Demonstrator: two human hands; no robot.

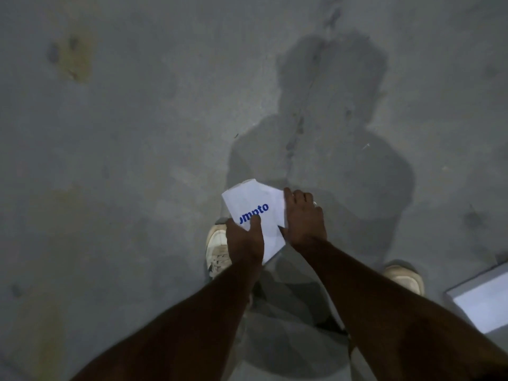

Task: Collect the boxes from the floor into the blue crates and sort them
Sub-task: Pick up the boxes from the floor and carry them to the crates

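Observation:
A white box (pixel 259 207) with blue lettering is held in front of me above the grey floor, near the middle of the head view. My left hand (pixel 244 240) grips its near left edge, thumb lying over the printed top. My right hand (pixel 303 218) holds its right side, fingers curled along the edge. Part of the box's lower face is hidden behind both hands. No blue crate is in view.
A second white box (pixel 483 298) lies on the floor at the right edge, cut off by the frame. My two light shoes (pixel 217 251) (pixel 406 279) stand on stained grey concrete (pixel 123 133). My shadow falls ahead on the floor.

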